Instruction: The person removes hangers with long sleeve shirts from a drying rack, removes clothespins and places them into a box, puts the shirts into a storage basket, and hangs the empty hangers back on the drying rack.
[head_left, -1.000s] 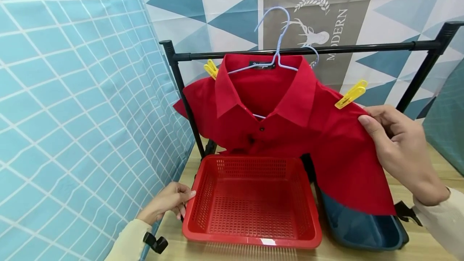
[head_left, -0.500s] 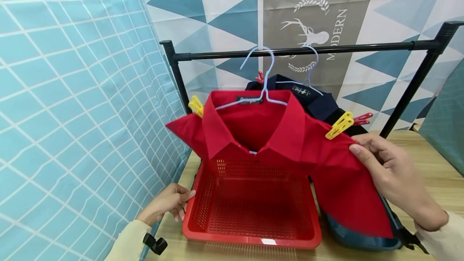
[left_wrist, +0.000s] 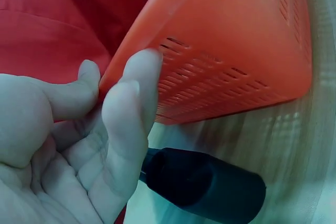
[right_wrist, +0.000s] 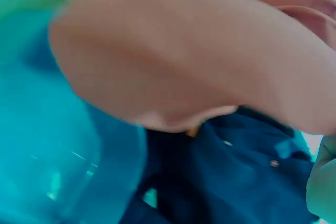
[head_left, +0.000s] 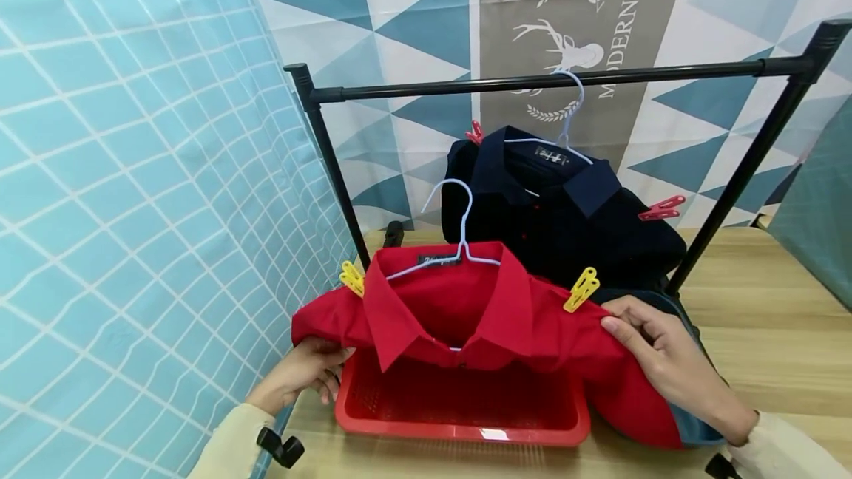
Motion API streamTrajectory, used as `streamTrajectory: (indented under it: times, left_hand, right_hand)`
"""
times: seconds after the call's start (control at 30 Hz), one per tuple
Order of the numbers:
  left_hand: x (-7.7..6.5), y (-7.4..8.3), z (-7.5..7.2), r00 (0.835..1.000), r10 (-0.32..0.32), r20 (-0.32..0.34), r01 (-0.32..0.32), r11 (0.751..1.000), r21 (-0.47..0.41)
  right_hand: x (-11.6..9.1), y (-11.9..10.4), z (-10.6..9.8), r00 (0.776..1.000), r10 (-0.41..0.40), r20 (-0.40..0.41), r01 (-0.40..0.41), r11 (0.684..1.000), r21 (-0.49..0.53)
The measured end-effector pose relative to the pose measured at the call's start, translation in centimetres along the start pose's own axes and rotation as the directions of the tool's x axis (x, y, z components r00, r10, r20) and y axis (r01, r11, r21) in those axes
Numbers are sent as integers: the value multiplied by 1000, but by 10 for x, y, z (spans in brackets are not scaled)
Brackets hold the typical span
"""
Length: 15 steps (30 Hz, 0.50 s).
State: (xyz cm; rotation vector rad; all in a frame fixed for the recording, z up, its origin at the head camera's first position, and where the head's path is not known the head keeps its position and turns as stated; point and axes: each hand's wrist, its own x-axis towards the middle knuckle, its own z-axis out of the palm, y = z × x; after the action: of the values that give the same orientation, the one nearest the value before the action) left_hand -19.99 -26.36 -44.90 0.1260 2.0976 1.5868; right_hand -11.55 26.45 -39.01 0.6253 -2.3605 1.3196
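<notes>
A red collared shirt (head_left: 552, 327) on a light-purple wire hanger (head_left: 464, 231) lies low over the red perforated basket (head_left: 459, 432). Yellow clothespins (head_left: 581, 289) are clipped at both shoulders. My right hand (head_left: 665, 364) pinches the shirt's sleeve on the right between thumb and fingers. My left hand (head_left: 299, 375) grips the basket's left rim; in the left wrist view its thumb (left_wrist: 86, 85) lies over the rim and the fingers press the outer wall. The sleeve on the left drapes against that hand. The shirt hides most of the basket's inside.
A black rack bar (head_left: 433, 89) spans the back. From it a navy shirt (head_left: 572, 235) hangs on a hanger with red clothespins (head_left: 662, 208). A blue basin (right_wrist: 47, 129) stands to the basket's right, partly covered by the sleeve. A blue gridded curtain (head_left: 133, 205) borders the left.
My right hand has brought the red shirt and its hanger down from rack-bar height to the basket, shifting slightly left. The navy shirt is now uncovered. My left hand has stayed on the rim.
</notes>
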Motion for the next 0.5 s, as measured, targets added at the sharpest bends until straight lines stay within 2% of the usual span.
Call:
streamTrajectory:
  times: [0.1, 0.23, 0.37, 0.5]
  left_hand:
    - [-1, -5, -2, 999, 37, 16, -36, 998, -48]
    - [-4, -8, -4, 996, 78, 37, -76, 995, -64]
    - [-5, -8, -7, 993, 98, 66, -93, 992, -82]
    - [-5, -6, -9, 993, 103, 53, -97, 990, -99]
  right_hand:
    - [-5, 9, 7, 999, 23, 22, -23, 999, -31]
    - [-12, 17, 15, 997, 50, 55, -47, 997, -54]
    - [-17, 24, 22, 995, 35, 91, -31, 999, -45]
    - [-21, 31, 27, 994, 13, 107, -8, 999, -51]
